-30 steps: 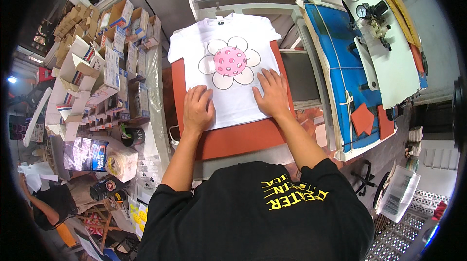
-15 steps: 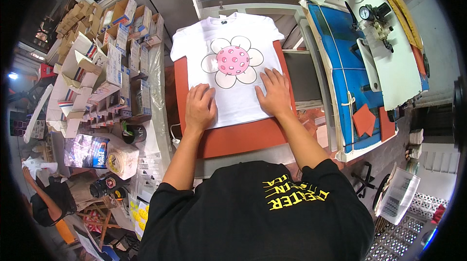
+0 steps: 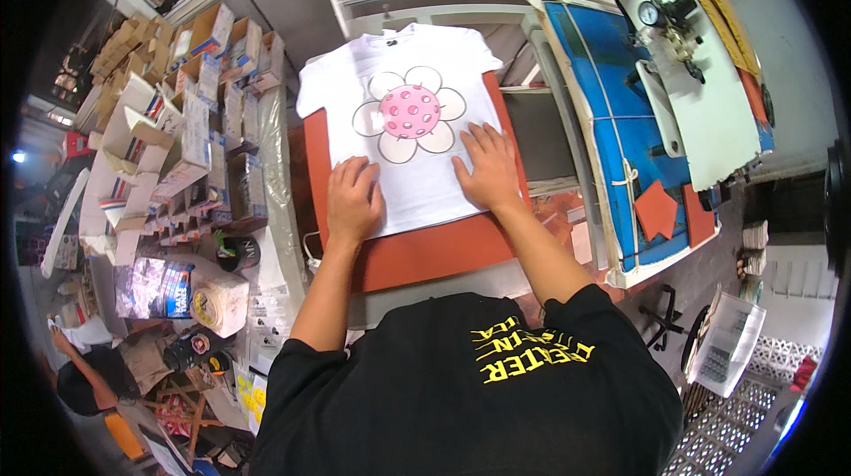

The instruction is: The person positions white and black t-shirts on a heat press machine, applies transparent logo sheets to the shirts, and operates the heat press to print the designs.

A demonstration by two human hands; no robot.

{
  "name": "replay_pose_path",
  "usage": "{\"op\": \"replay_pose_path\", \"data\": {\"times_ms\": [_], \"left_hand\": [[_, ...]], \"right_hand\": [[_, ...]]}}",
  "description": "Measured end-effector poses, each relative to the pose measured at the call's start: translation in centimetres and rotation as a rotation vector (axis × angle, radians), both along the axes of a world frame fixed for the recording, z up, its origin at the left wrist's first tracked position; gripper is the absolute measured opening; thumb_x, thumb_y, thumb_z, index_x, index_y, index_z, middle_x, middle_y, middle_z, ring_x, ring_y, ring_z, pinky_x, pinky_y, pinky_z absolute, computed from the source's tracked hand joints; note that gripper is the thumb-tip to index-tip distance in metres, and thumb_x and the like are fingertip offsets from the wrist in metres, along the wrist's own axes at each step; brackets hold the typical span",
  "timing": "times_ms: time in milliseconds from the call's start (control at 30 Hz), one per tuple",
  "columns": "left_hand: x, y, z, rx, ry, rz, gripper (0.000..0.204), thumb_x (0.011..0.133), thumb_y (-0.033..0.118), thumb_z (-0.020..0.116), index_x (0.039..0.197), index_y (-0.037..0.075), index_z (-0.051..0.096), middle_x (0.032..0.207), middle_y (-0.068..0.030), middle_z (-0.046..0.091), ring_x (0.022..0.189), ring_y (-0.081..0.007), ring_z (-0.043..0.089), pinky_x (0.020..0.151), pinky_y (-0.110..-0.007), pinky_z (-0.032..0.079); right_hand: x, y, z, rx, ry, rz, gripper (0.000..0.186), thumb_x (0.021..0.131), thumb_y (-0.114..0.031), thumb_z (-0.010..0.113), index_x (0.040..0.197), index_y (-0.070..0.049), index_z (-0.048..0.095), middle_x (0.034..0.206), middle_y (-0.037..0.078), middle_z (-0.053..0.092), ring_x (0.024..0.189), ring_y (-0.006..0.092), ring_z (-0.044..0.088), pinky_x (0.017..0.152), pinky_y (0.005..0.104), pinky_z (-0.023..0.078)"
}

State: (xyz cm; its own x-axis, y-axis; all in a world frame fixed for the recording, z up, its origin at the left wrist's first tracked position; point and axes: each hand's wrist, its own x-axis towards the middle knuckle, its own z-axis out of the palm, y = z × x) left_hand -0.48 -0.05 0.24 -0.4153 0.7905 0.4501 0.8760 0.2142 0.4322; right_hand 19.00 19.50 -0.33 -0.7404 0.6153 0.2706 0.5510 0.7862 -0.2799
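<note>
A white T-shirt [image 3: 417,183] lies spread on a red pad [image 3: 434,259], its long axis running from just short of 12 o'clock toward 6. Its flower print [image 3: 410,113] sits at about 1 o'clock from the left hand [image 3: 355,201] and 10 from the right hand [image 3: 489,173], near both. Both hands lie palm down at the shirt's lower sides, fingers loosely apart, clamped on nothing, the left's aimed at 12, the right's at 11

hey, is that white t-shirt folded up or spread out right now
Spread out: the white t-shirt lies on the reddish-brown pad with both sleeves extended sideways and its whole flower print showing.
</note>
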Motion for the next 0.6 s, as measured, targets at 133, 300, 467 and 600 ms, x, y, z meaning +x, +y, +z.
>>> {"op": "replay_pose_path", "data": {"times_ms": [133,300,467,600], "left_hand": [[0.0,-0.1,0.2,-0.005,0.008,-0.001,0.031,0.078,0.006,0.065,0.109,0.004,0.069,0.121,-0.0163,0.063,0.119,-0.0371,0.056,0.106,-0.051,0.041],[0.1,-0.1,-0.1,0.013,0.011,-0.009,0.031,0.079,0.007,0.065,0.109,0.004,0.068,0.122,-0.0157,0.063,0.119,-0.0365,0.055,0.105,-0.05,0.041],[0.3,0.3,0.1,-0.01,0.023,-0.001,0.033,0.078,0.007,0.066,0.111,0.004,0.068,0.123,-0.0144,0.062,0.118,-0.0346,0.056,0.102,-0.047,0.043],[-0.1,-0.4,-0.2,-0.008,0.034,0.012,0.032,0.077,0.008,0.066,0.108,0.005,0.068,0.12,-0.0141,0.061,0.116,-0.0347,0.055,0.101,-0.048,0.043]], "right_hand": [[-0.2,-0.2,0.3,-0.02,-0.003,0.004,0.052,0.095,-0.039,0.059,0.137,-0.008,0.058,0.148,0.011,0.05,0.143,0.0318,0.036,0.122,0.0539,0.02],[-0.1,0.0,0.0,-0.009,0.021,0.004,0.052,0.093,-0.039,0.061,0.134,-0.008,0.059,0.147,0.011,0.05,0.142,0.0325,0.037,0.121,0.0538,0.021],[-0.3,1.1,1.3,-0.091,0.05,-0.05,0.042,0.082,-0.035,0.073,0.115,-0.009,0.068,0.14,0.017,0.053,0.136,0.0362,0.041,0.113,0.0531,0.03],[3.7,2.1,9.1,-0.014,0.45,0.038,0.026,0.08,-0.017,0.077,0.104,-0.008,0.072,0.123,0.015,0.064,0.121,0.0347,0.056,0.105,0.0428,0.045]]}}
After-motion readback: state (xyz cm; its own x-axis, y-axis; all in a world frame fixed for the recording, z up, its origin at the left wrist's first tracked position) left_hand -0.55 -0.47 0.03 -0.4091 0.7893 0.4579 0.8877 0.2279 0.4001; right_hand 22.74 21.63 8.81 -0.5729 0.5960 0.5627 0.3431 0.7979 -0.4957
